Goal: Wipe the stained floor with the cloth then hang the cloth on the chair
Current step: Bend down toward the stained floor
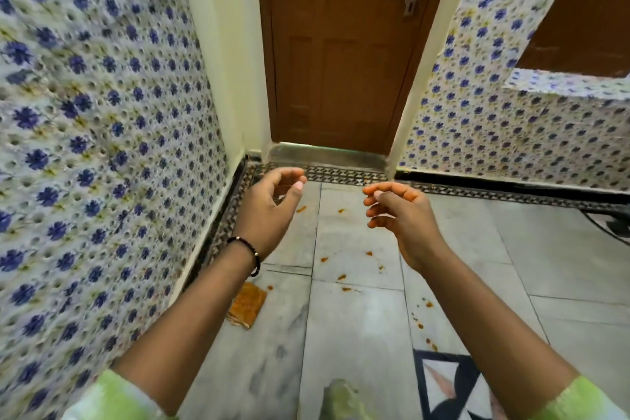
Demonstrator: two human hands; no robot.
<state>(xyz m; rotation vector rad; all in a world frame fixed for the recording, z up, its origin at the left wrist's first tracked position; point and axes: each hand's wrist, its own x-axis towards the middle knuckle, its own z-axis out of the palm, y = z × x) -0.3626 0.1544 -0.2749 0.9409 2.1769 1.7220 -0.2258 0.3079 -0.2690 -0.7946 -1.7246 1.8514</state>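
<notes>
The room is small, with walls of white tiles dotted with blue flowers and a brown wooden door at the far end. The floor is made of big pale grey stone tiles.

Orange stains are spattered over the floor. I count about a dozen small spots, running from near the door down toward the bottom right. Some are too small to count well.

One cloth lies flat on the floor by the left wall. It is orange-brown and looks folded into a rough square, so no side is clearly the long one. Part of it is hidden under the left arm.

Two hands are held out in the air, high over the floor. The left hand has its fingers loosely curled and holds nothing. It wears one dark bead bracelet on the wrist. The right hand is the same, with loose, bent fingers and nothing in them.

The cloth lies below and behind the left hand, closer to the person. The left hand is much nearer to it than the right hand. I think the left hand should go down and back to pick it up first.

No chair can be seen here.
</notes>
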